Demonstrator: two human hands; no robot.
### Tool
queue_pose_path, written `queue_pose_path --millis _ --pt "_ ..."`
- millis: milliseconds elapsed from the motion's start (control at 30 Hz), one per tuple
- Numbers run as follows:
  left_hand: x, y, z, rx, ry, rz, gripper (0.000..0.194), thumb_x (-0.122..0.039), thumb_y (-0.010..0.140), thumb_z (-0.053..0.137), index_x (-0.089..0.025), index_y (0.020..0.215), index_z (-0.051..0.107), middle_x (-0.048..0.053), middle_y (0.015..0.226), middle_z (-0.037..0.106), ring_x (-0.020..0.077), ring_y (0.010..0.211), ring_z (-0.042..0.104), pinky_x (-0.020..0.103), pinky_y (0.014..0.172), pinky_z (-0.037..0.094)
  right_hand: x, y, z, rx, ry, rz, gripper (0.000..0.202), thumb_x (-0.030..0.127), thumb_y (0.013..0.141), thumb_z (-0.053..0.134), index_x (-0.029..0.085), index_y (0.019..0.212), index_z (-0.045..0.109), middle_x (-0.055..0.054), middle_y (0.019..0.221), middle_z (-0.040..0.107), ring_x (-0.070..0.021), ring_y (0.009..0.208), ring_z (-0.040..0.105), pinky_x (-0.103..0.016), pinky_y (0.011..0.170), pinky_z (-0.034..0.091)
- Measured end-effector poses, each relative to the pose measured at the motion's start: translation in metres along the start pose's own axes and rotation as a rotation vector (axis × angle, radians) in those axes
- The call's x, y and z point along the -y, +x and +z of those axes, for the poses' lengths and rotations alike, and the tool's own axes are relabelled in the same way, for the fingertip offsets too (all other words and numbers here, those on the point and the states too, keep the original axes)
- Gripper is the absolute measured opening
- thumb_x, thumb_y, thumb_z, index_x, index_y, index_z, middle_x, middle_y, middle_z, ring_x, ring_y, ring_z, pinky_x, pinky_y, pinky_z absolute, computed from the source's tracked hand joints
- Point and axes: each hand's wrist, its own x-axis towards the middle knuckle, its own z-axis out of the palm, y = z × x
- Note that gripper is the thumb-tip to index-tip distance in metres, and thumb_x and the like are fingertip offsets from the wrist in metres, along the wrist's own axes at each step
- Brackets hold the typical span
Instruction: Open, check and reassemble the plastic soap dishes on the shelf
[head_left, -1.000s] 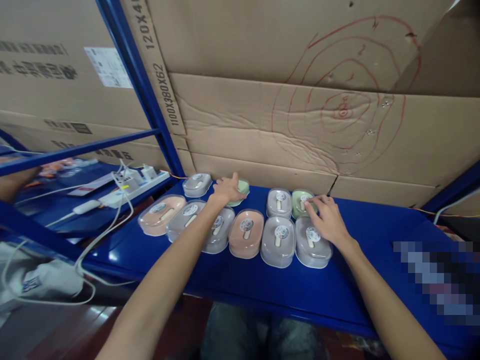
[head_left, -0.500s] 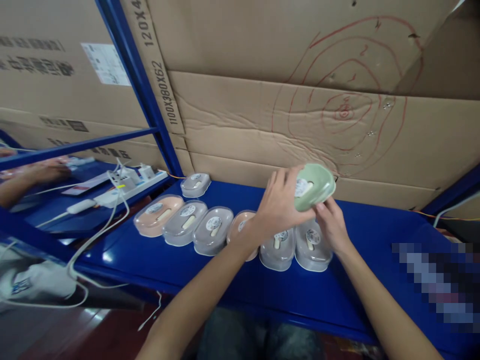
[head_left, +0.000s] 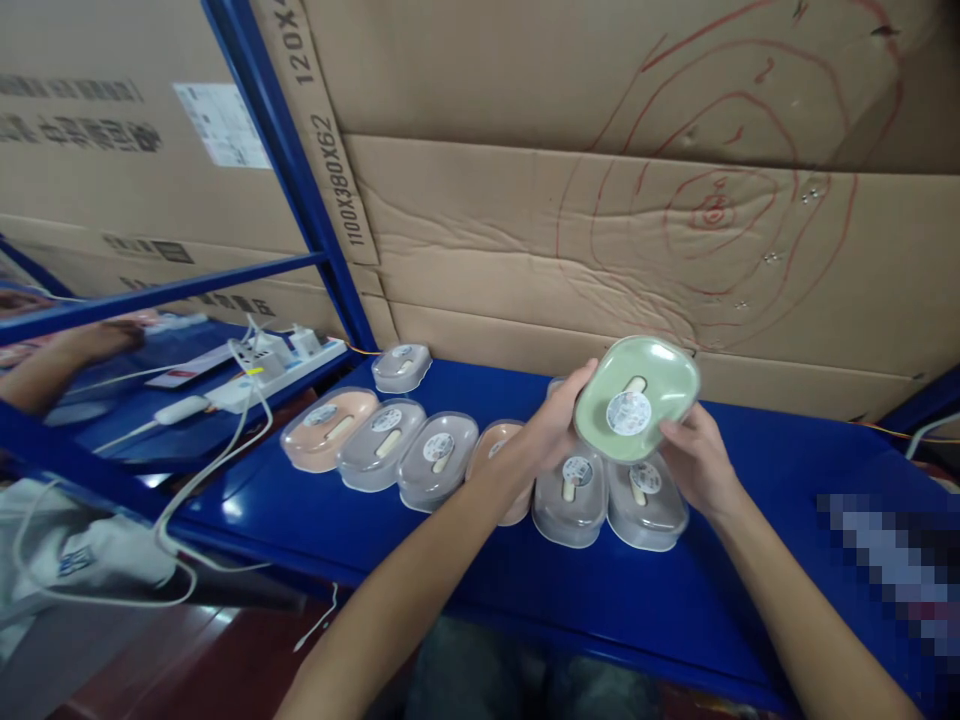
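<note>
A green lidded box [head_left: 667, 375] with a round sticker and a pale handle is held up above the shelf, its top facing the camera. My left hand [head_left: 559, 425] grips its left side, the fingers partly behind it. On the right side, my right hand [head_left: 699, 455] holds the lower corner, thumb on the edge. Beneath it stand two grey boxes with clear lids, one left [head_left: 572, 510] and one right [head_left: 652, 515]. A peach box [head_left: 514, 505] is partly hidden by my left forearm.
Further left in the row are grey boxes [head_left: 439, 460] and a peach box [head_left: 319, 440], with a smaller-looking grey one [head_left: 401, 370] behind. A power strip [head_left: 300, 360] with cables and a person's hand [head_left: 109, 340] are beyond the blue post. Cardboard [head_left: 480, 240] backs the blue shelf [head_left: 465, 590].
The green box has turned from tilted to facing the camera and sits slightly further right. My left hand has moved from over its side to its left edge.
</note>
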Motion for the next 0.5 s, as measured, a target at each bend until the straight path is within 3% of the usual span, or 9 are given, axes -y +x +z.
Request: queue_pose_path --millis 167,333,400,500 --pt "0.0015 -0.0019 0.0015 0.073 -0.137 -0.034 0.033 -0.048 0.105 0.065 -0.02 0.112 0.078 0.011 0.113 0.081 0.0314 0.117 0.073 0.042 0.098 0.057 -0.0015 0.0012 0.0041 -0.114 -0.423 -0.201 0.047 0.058 0.105 0.067 0.027 0.141 0.071 -0.012 0.145 0.073 -0.0376 0.137 0.066 -0.059 0.119 0.05" --pt "0.0022 -0.0042 -0.0043 0.143 -0.077 0.013 0.046 -0.051 0.09 0.086 -0.024 0.124 0.073 0.009 0.12 0.078 0.0273 0.112 0.073 0.038 0.092 0.056 -0.0034 0.0023 0.003 -0.293 -0.568 -0.346 0.061 0.052 0.104 0.07 0.031 0.16 0.055 -0.014 0.143 0.069 -0.0353 0.123 0.071 -0.06 0.106 0.057" --pt "0.0044 -0.0051 -0.0058 0.104 -0.006 0.019 0.051 -0.053 0.084 0.092 -0.023 0.12 0.071 0.007 0.112 0.076 0.0236 0.101 0.072 0.035 0.088 0.054 -0.0037 0.0029 0.0024 -0.282 -0.542 -0.349 0.057 0.051 0.104 0.071 0.031 0.156 0.058 -0.013 0.139 0.071 -0.0338 0.117 0.072 -0.057 0.102 0.06" --pt "0.0057 -0.0067 -0.0059 0.042 0.082 0.015 0.062 -0.052 0.079 0.097 -0.025 0.125 0.066 0.005 0.108 0.074 0.0208 0.094 0.07 0.033 0.08 0.051 -0.0037 0.0035 0.0023 -0.165 -0.485 -0.321 0.054 0.053 0.104 0.071 0.033 0.153 0.063 -0.012 0.147 0.07 -0.0355 0.129 0.071 -0.057 0.109 0.058"
